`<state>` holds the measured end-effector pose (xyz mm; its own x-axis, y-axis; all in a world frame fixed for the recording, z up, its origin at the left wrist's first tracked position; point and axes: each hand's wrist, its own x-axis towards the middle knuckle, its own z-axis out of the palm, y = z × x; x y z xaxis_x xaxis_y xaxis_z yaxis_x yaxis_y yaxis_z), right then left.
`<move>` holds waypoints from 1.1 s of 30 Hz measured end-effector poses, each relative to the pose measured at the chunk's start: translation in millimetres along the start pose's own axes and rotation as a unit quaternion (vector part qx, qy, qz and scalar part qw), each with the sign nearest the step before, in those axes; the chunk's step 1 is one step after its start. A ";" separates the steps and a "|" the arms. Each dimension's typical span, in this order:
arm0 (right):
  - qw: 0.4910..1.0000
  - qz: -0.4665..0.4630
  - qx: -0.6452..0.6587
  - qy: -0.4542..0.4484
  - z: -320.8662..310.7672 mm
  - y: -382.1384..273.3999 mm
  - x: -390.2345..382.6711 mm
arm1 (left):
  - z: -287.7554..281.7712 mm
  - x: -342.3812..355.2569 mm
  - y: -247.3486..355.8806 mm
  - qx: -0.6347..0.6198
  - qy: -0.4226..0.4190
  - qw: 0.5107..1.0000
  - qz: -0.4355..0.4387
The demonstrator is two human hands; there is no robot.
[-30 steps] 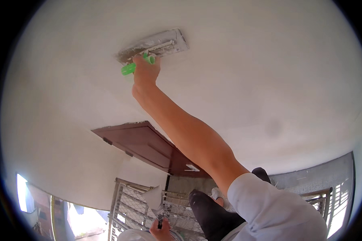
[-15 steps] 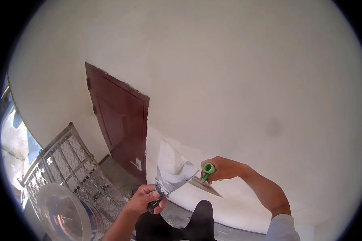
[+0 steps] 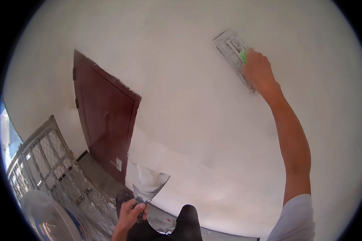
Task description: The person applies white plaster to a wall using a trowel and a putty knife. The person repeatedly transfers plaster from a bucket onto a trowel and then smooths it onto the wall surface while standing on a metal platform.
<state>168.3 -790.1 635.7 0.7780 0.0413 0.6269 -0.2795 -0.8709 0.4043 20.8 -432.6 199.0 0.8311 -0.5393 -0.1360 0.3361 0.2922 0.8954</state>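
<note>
My right hand (image 3: pixel 259 69) is stretched far up and closed round the green handle of a plastering trowel (image 3: pixel 228 45). The trowel's long flat blade lies against or very near the white wall (image 3: pixel 181 100). Low in front of me, my left hand (image 3: pixel 130 213) grips the dark handle of a wide putty knife (image 3: pixel 159 185). A mound of white putty (image 3: pixel 147 175) rests on that broad metal blade. The blade is held up before the lower wall, and I cannot tell whether it touches.
A dark red door (image 3: pixel 104 116) with a pale lock plate stands at the left. Nearer, a metal mesh railing (image 3: pixel 44 156) runs beside a translucent plastic bucket (image 3: pixel 44 213) at lower left. My dark-trousered knees (image 3: pixel 188 219) show at the bottom.
My right hand has swung the trowel from beside the putty knife up onto the upper wall. My left hand with the putty knife sits lower and further left in view, which has shifted.
</note>
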 end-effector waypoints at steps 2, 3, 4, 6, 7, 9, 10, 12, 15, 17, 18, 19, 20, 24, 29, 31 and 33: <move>0.997 -0.076 0.027 -0.021 34.3 -28.4 -5.7 | -8.0 2.5 -1.8 0.020 -0.002 1.000 -0.004; 0.992 -0.112 0.039 -0.033 54.0 -44.1 -13.8 | -11.2 3.8 -3.2 0.029 -0.006 1.000 -0.009; 0.989 -0.140 0.022 -0.039 78.0 -57.8 -21.7 | -11.1 6.0 -3.0 0.028 -0.006 0.999 -0.017; 0.981 -0.185 -0.019 -0.060 122.9 -100.2 -46.4 | -16.1 5.5 -2.6 0.033 0.001 0.999 -0.032; 0.976 -0.201 -0.044 -0.074 140.3 -123.9 -64.5 | -18.8 2.7 -3.7 0.019 0.008 0.999 -0.031; 0.963 -0.258 -0.035 -0.076 176.9 -156.1 -103.5 | -19.6 0.0 -5.8 -0.010 0.019 0.999 -0.029; 0.952 -0.286 -0.069 -0.088 206.6 -166.9 -123.0 | -18.1 -1.3 -5.6 -0.005 0.021 0.999 -0.034; 0.939 -0.311 -0.111 -0.093 260.4 -188.8 -161.6 | -18.9 -5.5 -1.4 0.009 0.023 0.999 -0.038; 0.941 -0.305 -0.103 -0.109 307.8 -212.2 -216.6 | -26.0 -14.7 -10.1 -0.001 0.032 0.999 -0.039; 0.941 -0.299 -0.086 -0.130 328.6 -221.6 -248.6 | -29.2 -23.4 -2.8 0.021 0.041 0.998 -0.051; 0.942 -0.296 -0.079 -0.139 335.6 -224.6 -262.2 | -30.2 -27.2 0.9 0.034 0.045 0.997 -0.057; 0.943 -0.288 -0.073 -0.150 343.4 -224.6 -276.9 | -30.2 -29.5 3.1 0.037 0.048 0.997 -0.053; 0.944 -0.277 -0.071 -0.165 357.1 -214.4 -293.8 | -27.4 -29.5 4.5 0.039 0.041 0.997 -0.048; 0.932 -0.231 -0.093 -0.262 368.8 -181.5 -346.2 | -14.9 -26.5 5.9 0.034 0.030 0.999 -0.026; 0.875 -0.081 0.143 -0.455 312.3 -101.6 -397.5 | 7.0 -24.0 4.1 0.045 -0.051 0.997 -0.047; 0.764 0.105 0.332 -0.543 234.0 -87.5 -352.2 | 14.1 -25.9 16.7 0.102 -0.062 0.987 -0.104; 0.543 0.248 0.677 -0.429 184.1 -40.5 -350.6 | 30.4 -17.2 12.0 0.068 -0.141 0.979 -0.128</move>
<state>10.4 -859.5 276.9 0.9343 -0.1010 -0.3420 -0.3566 -0.2554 -0.8987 -3.0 -443.8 225.0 0.5658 -0.7829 -0.2587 0.4392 0.0206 0.8981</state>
